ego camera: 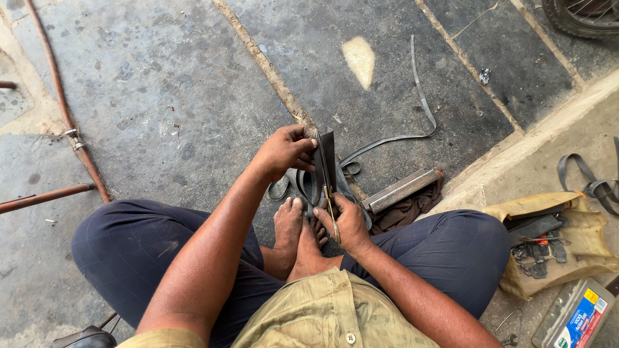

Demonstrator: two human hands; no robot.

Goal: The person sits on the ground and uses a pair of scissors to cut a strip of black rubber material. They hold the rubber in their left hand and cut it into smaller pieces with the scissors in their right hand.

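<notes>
While left hand (284, 151) fingers pinch flat black rubber piece (327, 158), right hand (348, 222) fingers grip metal scissors (327, 187).

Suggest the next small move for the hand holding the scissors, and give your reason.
Probably close the blades of the long metal scissors a little further. The right hand grips their handles, the blades stand upright against the flat black rubber piece, and the left hand pinches that piece steady.
</notes>
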